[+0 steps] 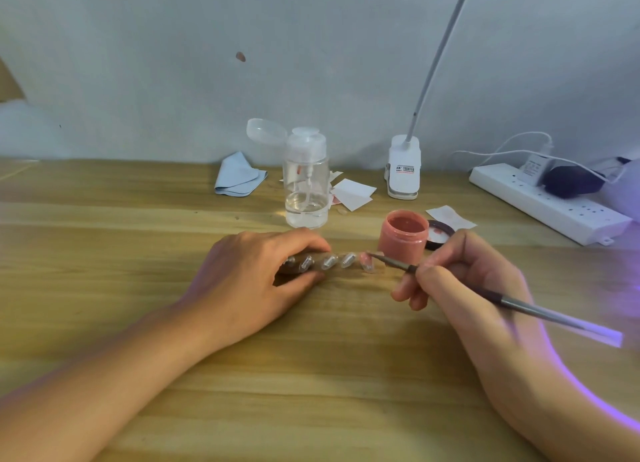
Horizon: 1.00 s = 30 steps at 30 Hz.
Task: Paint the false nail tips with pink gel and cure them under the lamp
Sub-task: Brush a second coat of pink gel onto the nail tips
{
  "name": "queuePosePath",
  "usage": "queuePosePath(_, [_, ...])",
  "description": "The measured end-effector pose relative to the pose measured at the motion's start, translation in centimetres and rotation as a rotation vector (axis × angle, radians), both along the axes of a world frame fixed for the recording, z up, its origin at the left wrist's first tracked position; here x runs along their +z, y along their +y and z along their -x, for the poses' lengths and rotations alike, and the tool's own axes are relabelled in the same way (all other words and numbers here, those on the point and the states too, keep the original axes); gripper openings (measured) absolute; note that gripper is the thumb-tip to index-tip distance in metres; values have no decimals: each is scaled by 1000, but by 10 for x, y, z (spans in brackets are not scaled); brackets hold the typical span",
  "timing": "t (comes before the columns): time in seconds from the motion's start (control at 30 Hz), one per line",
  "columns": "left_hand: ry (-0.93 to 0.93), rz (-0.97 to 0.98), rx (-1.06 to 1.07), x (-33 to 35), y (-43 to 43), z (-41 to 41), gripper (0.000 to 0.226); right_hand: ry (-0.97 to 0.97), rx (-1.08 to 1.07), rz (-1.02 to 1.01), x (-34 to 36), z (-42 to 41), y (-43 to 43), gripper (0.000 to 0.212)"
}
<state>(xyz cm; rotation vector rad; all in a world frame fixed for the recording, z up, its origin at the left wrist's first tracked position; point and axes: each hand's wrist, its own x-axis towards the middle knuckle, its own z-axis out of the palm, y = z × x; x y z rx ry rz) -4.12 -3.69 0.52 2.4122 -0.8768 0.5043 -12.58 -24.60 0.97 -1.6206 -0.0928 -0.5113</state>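
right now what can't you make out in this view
Head view:
- Clear false nail tip strip: left end hidden under the left hand.
- Purple-glowing lamp: cut off by the right edge.
- White clip lamp base label: too small to read.
- Thin grey brush: handle end blurred.

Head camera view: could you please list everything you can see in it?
table: one, light wood, underneath everything.
false nail tips: five, four clear, rightmost pink, on holder.
holder: one, colour unclear, centre.
gel jar: one, pink, open, behind holder's right end.
lid: one, black, right of jar.
pump bottle: one, clear, back centre.
cloth: one, pale blue, left of bottle.
paper squares: several, white, behind jar.
clip lamp: one, white, back.
power strip: one, white, far right.
brush: one, grey, tip at pink nail.
left hand: grips holder.
right hand: holds brush.
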Motion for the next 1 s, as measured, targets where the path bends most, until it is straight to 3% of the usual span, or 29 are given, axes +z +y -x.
queuePosePath(0.43, [-37, -12, -3, -1, 0, 0, 26, -18, -24, 66, 3, 1, -1, 8])
queuePosePath(0.63, [-48, -7, -15, -2, 1, -1, 22, -224, -160, 193, 6, 3, -1, 10])
queuePosePath(0.8, [-118, 2, -26, -2, -1, -1, 21, -76, -251, 181, 8, -2, -8, 21])
queuePosePath(1.0, [-147, -12, -29, -2, -1, 0, 22, 19, -316, 100, 7, -6, -10, 15])
